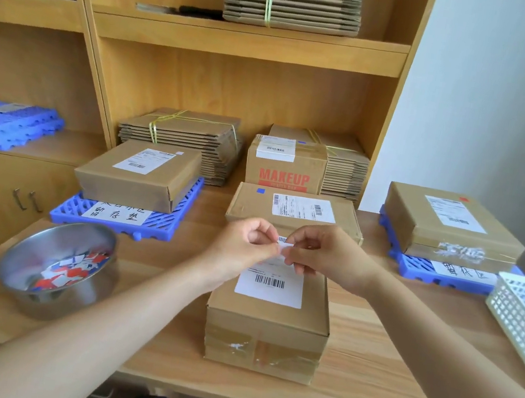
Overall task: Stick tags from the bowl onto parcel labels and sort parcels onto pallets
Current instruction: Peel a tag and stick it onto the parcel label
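The person's forearms (85,336) meet where left hand (246,244) and right hand (324,254) pinch a small tag (284,245); peel slowly, then press it flat on the label (269,285) of the parcel (267,325) directly beneath, the bowl (59,265) well to the left.

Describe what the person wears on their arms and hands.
Both arms are bare for as much of them as the head view shows, and no sleeve edge is in view. The left hand and the right hand are ungloved. No watch, bracelet or strap shows on either wrist, and no ring on the fingers that can be seen.
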